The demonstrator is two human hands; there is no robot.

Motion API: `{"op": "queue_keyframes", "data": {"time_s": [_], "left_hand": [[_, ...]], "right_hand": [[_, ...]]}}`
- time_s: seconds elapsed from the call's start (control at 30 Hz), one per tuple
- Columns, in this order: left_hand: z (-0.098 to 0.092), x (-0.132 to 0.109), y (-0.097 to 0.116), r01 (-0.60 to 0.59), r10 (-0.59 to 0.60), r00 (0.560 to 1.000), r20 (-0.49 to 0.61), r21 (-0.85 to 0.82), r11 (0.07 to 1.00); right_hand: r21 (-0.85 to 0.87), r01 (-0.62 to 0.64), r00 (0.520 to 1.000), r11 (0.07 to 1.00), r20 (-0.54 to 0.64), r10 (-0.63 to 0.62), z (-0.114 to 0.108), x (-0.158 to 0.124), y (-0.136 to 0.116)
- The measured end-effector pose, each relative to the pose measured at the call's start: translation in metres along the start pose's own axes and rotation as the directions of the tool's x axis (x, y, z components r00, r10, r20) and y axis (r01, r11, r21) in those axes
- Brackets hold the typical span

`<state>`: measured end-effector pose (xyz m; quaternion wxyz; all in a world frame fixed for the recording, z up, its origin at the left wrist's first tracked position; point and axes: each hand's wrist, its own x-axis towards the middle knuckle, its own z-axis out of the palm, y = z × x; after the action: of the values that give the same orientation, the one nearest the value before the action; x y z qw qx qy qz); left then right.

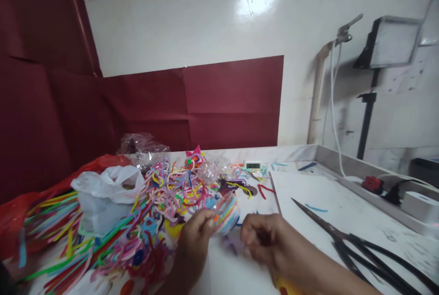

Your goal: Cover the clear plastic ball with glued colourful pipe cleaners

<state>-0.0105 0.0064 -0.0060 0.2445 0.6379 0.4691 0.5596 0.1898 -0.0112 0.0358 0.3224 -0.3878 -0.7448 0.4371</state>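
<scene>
My left hand (pixel 196 235) grips a rounded thing with pastel stripes (pixel 228 215) and a clear, shiny surface, thumb on its near side. My right hand (pixel 264 238) hovers just right of it, fingers curled together and blurred; what they hold, if anything, I cannot make out. A blurred purple strip (pixel 232 244) shows between the two hands. Behind and left of my left hand spreads a heap of coloured pipe cleaners (pixel 171 194). Large black-handled scissors (pixel 338 233) lie partly open to the right of my right hand. A yellow thing (pixel 288 286) peeks out below my right wrist.
A white plastic bag (pixel 106 199) stands at left beside long pipe cleaners and a red bag (pixel 99 164). Clear wrapping (pixel 142 148), a small digital display (pixel 253 165) and a white board (pixel 298 185) lie farther back. A white adapter (pixel 420 208) and cables line the right edge.
</scene>
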Motion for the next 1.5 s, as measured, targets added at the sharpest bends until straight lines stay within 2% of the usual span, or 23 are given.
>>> {"op": "queue_keyframes", "data": {"time_s": [0.07,0.2,0.3,0.37,0.7,1.0,1.23,1.5], "left_hand": [[0.001,-0.001,0.000,0.034,-0.033,0.999,0.022,-0.027,0.999],[0.003,-0.004,0.002,0.111,-0.098,0.988,0.121,-0.102,0.989],[0.003,-0.005,0.007,0.102,-0.088,0.985,0.147,-0.087,0.991],[0.002,-0.005,0.011,0.131,-0.117,0.981,0.157,-0.083,0.988],[0.002,-0.003,0.011,0.245,-0.217,0.956,0.198,-0.129,0.961],[0.002,-0.003,0.019,0.255,-0.233,0.951,0.205,-0.087,0.963],[0.003,-0.004,0.023,0.270,-0.248,0.947,0.202,-0.084,0.959],[0.003,-0.002,0.026,0.276,-0.257,0.946,0.196,-0.073,0.959]], "right_hand": [[0.020,0.069,0.996,0.997,-0.055,-0.068,-0.009,0.003,-0.003],[-0.242,0.224,0.953,0.944,-0.147,-0.264,-0.022,0.011,-0.007],[-0.385,0.303,0.914,0.872,-0.142,-0.380,-0.025,0.015,-0.007],[-0.443,0.330,0.903,0.834,-0.111,-0.416,-0.024,0.015,-0.006],[-0.502,0.360,0.898,0.787,-0.044,-0.438,-0.023,0.018,-0.002],[-0.572,0.409,0.871,0.711,0.012,-0.492,-0.023,0.020,-0.001],[-0.655,0.394,0.873,0.645,0.046,-0.486,-0.022,0.021,-0.006],[-0.614,0.428,0.853,0.663,0.032,-0.522,-0.022,0.024,-0.007]]}}
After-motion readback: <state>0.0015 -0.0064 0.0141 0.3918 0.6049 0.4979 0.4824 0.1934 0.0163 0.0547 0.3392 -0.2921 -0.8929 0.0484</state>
